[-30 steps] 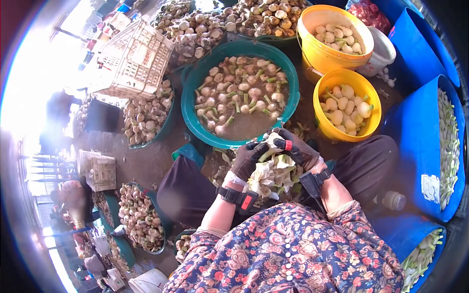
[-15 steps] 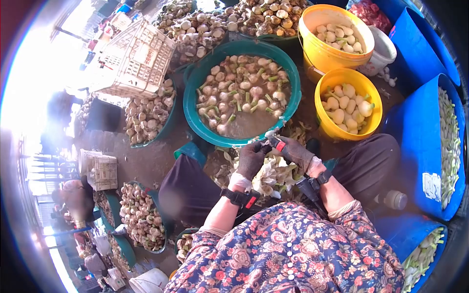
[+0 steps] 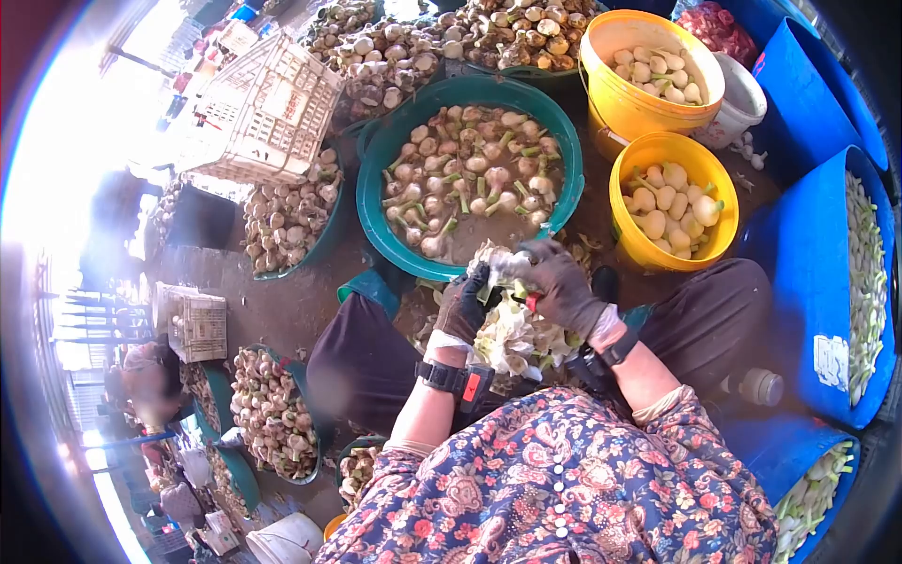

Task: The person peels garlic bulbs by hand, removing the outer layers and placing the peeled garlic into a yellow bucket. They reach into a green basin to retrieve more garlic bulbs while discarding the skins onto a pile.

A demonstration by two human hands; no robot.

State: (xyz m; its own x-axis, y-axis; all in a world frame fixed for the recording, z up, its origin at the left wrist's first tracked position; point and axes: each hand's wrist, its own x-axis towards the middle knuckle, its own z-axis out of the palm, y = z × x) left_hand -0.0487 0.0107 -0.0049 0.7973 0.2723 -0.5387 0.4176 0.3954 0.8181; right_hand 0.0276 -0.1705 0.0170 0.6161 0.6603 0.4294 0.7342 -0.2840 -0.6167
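Observation:
My gloved left hand (image 3: pixel 462 305) is closed around a whitish garlic bulb (image 3: pixel 503 265) with loose skin, slightly blurred. Against it from the other side presses my gloved right hand (image 3: pixel 567 287), its fingers curled. A red bit of a tool handle (image 3: pixel 533 303) shows under the right hand; the rest of the tool is hidden. Below both hands, between my knees, lies a heap of pale garlic peelings (image 3: pixel 512 336). Just beyond them stands a green tub (image 3: pixel 368 211) of murky water with unpeeled garlic bulbs (image 3: pixel 460 169) in it.
At the right are a yellow bucket (image 3: pixel 625 230) of peeled bulbs, a larger yellow bucket (image 3: pixel 611 103) behind it and blue barrels (image 3: pixel 808 282) with stalked produce. A white crate (image 3: pixel 272 103) and tubs of unpeeled garlic (image 3: pixel 272 409) are on the left. A bottle (image 3: pixel 759 386) lies by my right leg.
My hands have shifted from being close together by the tub's rim; the left is lower and turned, the right higher. The whitish bulb now shows between them, and the red handle points lower.

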